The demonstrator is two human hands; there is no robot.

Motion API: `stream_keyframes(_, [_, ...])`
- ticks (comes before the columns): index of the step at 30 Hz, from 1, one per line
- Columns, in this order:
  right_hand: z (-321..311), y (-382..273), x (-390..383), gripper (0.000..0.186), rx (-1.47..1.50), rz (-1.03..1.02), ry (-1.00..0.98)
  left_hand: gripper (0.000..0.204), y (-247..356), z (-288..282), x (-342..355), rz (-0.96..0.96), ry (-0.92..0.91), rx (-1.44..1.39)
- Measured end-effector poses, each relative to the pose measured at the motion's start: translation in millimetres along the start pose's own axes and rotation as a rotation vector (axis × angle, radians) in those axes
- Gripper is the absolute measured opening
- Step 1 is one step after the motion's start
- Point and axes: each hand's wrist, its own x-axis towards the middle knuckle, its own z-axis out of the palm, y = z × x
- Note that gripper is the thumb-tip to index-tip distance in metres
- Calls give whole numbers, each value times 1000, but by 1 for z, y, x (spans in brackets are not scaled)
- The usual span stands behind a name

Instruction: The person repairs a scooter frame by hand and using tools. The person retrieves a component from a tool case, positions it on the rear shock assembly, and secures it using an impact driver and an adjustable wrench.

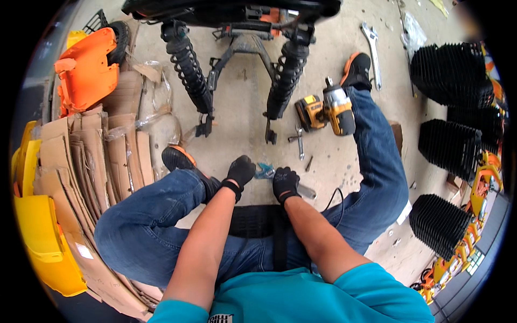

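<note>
Both my hands wear black gloves and are low over the concrete floor, between my bent legs. My left hand [241,170] is closed in a fist; whatever it grips, if anything, is hidden. Close beside it, my right hand [285,182] has its fingers curled, and its contents are hidden too. A small teal object [264,171] of unclear kind lies between them. Next to my right wrist is a silvery metal piece [307,191]. Ahead, two black coil-spring shock absorbers [188,70] hang from a raised vehicle frame [245,46].
A yellow-black cordless impact wrench [337,110], a small wrench [300,142] and a small dark pointed piece [308,163] are right of centre. An adjustable wrench [372,54] lies farther off. Flattened cardboard [81,156] and an orange panel [89,75] line the left; black ribbed parts [449,148] stand right.
</note>
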Motion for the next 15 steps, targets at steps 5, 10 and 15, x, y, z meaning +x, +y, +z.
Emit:
stream_keyframes(5, [17,2,5,19,86,-18,-6,15,18,-48,-4,144,-9,103])
stream_keyframes(10, [-31,3,9,29,85,-172,-205,18,48,-99,-8,-375,-42,-351])
stream_keyframes(15, [-45,-11,1,37,628,-250,-183,35,54,-117,-8,-445,109,-462])
